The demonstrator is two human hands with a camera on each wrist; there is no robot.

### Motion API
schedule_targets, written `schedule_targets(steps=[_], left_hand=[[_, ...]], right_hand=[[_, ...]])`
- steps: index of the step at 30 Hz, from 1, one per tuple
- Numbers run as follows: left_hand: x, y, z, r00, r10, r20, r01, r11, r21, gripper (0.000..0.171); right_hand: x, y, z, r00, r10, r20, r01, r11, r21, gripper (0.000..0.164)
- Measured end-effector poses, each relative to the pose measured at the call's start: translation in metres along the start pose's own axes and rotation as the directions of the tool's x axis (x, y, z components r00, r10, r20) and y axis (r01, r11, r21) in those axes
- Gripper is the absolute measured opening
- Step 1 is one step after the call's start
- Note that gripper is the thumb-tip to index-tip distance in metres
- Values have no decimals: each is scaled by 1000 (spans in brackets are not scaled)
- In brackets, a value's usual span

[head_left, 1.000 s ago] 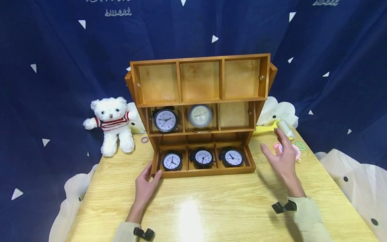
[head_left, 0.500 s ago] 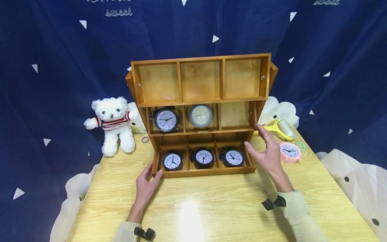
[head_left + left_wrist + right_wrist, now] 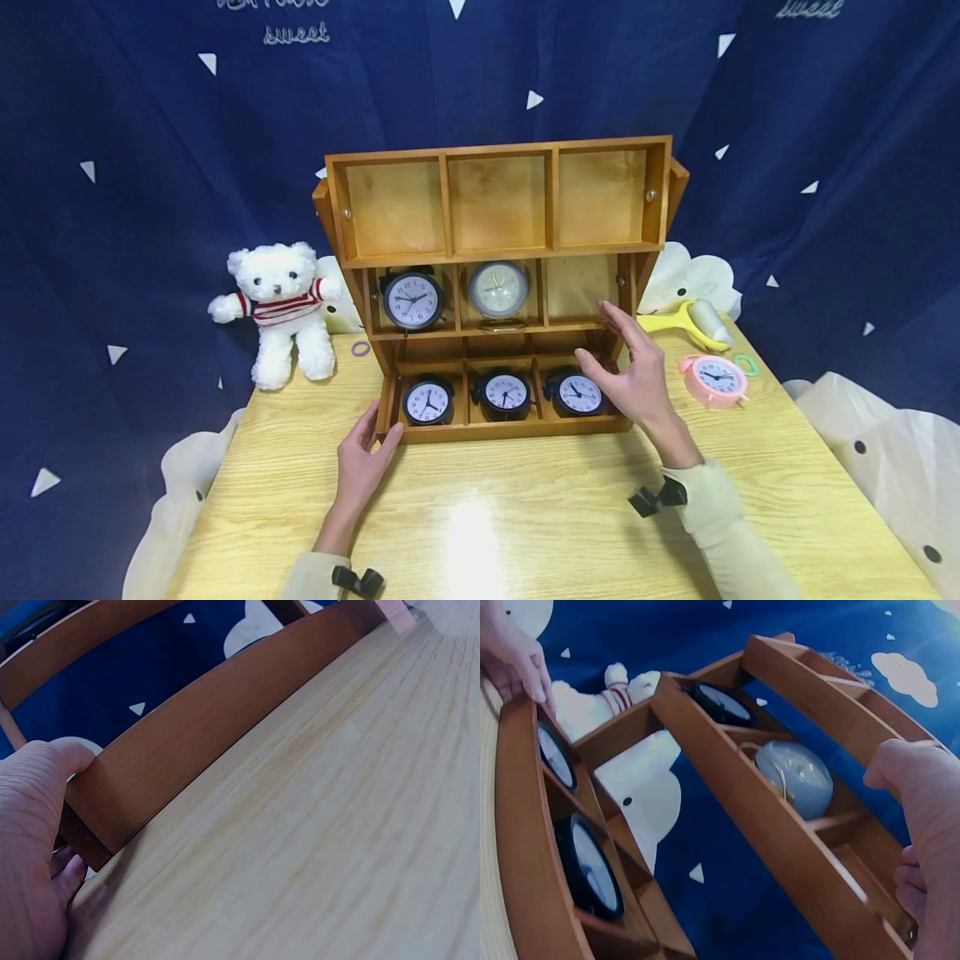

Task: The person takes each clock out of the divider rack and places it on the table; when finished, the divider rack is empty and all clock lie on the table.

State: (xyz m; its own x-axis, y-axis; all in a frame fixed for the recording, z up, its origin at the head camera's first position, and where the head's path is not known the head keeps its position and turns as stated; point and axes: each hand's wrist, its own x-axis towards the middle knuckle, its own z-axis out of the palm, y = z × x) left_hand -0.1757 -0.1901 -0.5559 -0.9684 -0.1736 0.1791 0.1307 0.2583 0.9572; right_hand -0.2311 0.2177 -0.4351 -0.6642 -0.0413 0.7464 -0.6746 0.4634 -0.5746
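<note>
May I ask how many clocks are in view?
6. The wooden rack holds five: middle row, a black clock at left and a grey clock at centre; bottom row, a left clock, centre clock and right clock. A pink clock is on the table at right.

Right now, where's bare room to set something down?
Bare: table in front of the wooden shelf, between left sleeve and right sleeve; shelf's three top compartments; middle row's right compartment, partly behind right hand.
Crowded: bottom row, black clock in every compartment; table's right rear: pink clock, yellow object, white roll.
</note>
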Motion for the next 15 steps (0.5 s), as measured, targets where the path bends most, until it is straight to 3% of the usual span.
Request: schedule_targets(steps=[2,7,15], left_hand=[[1,-4,0,1000,6,-3,-6,1000,5,62],[6,-33,2,1000,8,-20,-8,1000,-7,64],[6,-36,3,999,26,-36,-27,999,-41,64]], right_hand=[[3,-2,5,1000,-17,6,17,1000,18,79],[13,-13,22,999,-41,32,39,998,43,76],[32,-28,46,991,-40,126,36,999,31,76]])
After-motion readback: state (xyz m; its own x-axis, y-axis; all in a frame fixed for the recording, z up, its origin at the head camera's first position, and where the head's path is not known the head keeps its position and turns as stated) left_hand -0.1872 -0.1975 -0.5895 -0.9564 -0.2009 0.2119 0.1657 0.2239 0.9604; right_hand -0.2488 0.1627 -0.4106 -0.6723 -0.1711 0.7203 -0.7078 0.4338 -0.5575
